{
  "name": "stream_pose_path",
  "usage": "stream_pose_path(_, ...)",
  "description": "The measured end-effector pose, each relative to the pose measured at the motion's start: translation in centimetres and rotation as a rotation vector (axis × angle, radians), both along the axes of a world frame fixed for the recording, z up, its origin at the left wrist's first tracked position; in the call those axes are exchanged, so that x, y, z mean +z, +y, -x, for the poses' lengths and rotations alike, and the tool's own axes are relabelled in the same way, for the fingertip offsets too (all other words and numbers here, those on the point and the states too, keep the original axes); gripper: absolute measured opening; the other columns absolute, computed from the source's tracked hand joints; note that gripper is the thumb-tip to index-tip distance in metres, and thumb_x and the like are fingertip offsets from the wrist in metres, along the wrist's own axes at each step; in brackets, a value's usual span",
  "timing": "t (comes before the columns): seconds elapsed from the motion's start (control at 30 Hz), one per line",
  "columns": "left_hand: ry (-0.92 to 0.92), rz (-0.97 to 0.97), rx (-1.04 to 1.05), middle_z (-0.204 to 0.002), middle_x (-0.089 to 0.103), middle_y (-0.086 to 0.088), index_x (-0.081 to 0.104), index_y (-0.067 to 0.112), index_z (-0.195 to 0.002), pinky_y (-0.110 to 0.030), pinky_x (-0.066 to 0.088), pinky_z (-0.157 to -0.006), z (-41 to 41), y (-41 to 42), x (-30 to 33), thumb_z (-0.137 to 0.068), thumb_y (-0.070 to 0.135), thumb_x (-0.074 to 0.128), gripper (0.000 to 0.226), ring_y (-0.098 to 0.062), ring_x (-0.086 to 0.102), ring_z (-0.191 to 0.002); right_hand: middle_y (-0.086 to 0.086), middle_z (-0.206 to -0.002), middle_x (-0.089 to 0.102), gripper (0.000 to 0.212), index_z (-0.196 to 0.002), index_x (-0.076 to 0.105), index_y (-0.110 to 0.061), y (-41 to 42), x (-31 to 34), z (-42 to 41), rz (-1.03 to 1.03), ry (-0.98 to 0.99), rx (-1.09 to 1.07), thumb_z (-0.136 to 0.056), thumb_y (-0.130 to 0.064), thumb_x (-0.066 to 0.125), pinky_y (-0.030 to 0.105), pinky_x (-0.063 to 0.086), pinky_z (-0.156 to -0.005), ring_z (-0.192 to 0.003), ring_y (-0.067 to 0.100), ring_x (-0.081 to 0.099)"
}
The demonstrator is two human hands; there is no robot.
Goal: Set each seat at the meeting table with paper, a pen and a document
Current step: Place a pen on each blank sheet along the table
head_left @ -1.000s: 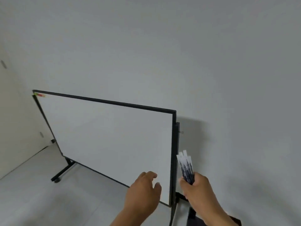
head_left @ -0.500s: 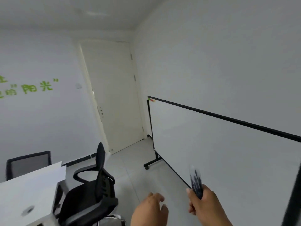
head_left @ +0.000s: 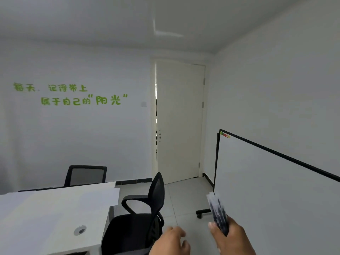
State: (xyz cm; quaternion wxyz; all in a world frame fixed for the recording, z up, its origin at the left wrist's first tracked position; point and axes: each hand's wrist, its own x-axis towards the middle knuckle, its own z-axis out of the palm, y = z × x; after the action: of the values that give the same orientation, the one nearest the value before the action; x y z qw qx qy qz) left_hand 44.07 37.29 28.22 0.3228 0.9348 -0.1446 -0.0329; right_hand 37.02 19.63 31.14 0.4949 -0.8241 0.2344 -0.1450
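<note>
View has swung left since half a second ago: I now see the whole green wall lettering, the door moved to centre frame, and more of the counter; the whiteboard has slid to the right edge. A second before that I only had the whiteboard and bare wall. Right hand still grips the bundle of pens, fingers wrapped round its lower end. Left hand holds nothing, fingers loosely curled, low in frame beside the near chair. Pens are motion-blurred; I can't count them or tell caps from tips, only dark barrels and pale upper ends. Both wrists are cut off by the bottom edge, and the whiteboard's right side runs out of frame. Sheets of paper lie on the counter's far end, edges faint against the white top. A far chair is half hidden behind the counter. The bundle's long axis runs near upright, free end pointing up and tilted slightly left, in front of the whiteboard and well apart from the counter.
</note>
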Motion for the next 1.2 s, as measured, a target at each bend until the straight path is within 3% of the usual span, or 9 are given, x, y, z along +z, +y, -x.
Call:
stream_pose_path(0.1, 0.011, 0.054, 0.02, -0.137, 0.061, 0.017, 0.066, 0.038, -0.137, -0.017, 0.045, -0.109, -3.0, 2.2, 0.1, -0.1, 0.044, 0.055, 0.039, -0.001, 0.064, -0.122, -0.001, -0.072, 0.076, 0.013, -0.092, 0.07, -0.028, 2.4, 0.9, -3.2, 0.009, -0.022, 0.016, -0.091, -0.034, 0.081, 0.03, 0.057, -0.076, -0.071, 0.017, 0.072)
stream_pose_path(0.23, 0.033, 0.08, 0.066, -0.128, 0.065, 0.016, 0.071, 0.041, -0.12, -0.021, 0.048, -0.111, -6.6, 4.7, -0.3, -0.097, 0.045, 0.056, 0.027, -0.002, 0.066, -0.116, -0.002, -0.068, 0.07, 0.016, -0.087, 0.067, -0.028, 5.1, 1.2, -7.2, 0.051, -0.032, 0.027, -0.093, -0.036, 0.08, 0.026, 0.052, -0.065, -0.069, 0.014, 0.07)
stream_pose_path(0.37, 0.059, 0.076, 0.101, -0.126, 0.066, 0.018, 0.071, 0.041, -0.126, -0.026, 0.051, -0.112, -10.2, 5.7, -0.8, -0.1, 0.045, 0.061, 0.028, -0.003, 0.066, -0.117, -0.002, -0.078, 0.071, 0.018, -0.091, 0.066, -0.024, 6.0, 0.7, -11.2, 0.055, -0.014, 0.082, -0.096, -0.037, 0.078, 0.028, 0.051, -0.071, -0.077, 0.014, 0.069)
stream_pose_path(0.67, 0.058, 0.001, 0.111, -0.124, 0.064, 0.015, 0.069, 0.038, -0.129, -0.027, 0.051, -0.107, -18.2, 1.7, -2.3, -0.103, 0.043, 0.057, 0.028, -0.006, 0.066, -0.115, 0.007, -0.073, 0.069, 0.023, -0.09, 0.064, -0.022, 1.1, -1.9, -21.0, 0.014, -0.002, 0.141, -0.099, -0.041, 0.073, 0.033, 0.055, -0.065, -0.068, 0.024, 0.07)
stream_pose_path(0.97, 0.058, -0.071, 0.238, -0.117, 0.067, 0.01, 0.07, 0.029, -0.119, -0.033, 0.056, -0.098, -29.9, -5.7, -2.7, -0.104, 0.036, 0.048, 0.028, -0.014, 0.068, -0.107, -0.001, -0.064, 0.057, 0.028, -0.09, 0.063, -0.023, -6.6, -4.7, -36.2, -0.041, 0.013, 0.323, -0.099, -0.049, 0.067, 0.037, 0.051, -0.061, -0.058, 0.016, 0.057)
stream_pose_path(1.2, 0.084, -0.078, 0.411, -0.106, 0.069, 0.01, 0.069, 0.029, -0.106, -0.039, 0.061, -0.093, -37.0, -6.4, -2.4, -0.1, 0.041, 0.048, 0.025, -0.011, 0.069, -0.096, -0.005, -0.062, 0.051, 0.031, -0.087, 0.06, -0.021, -6.6, -3.6, -46.6, -0.07, 0.0, 0.533, -0.101, -0.048, 0.065, 0.038, 0.045, -0.057, -0.055, 0.015, 0.048)
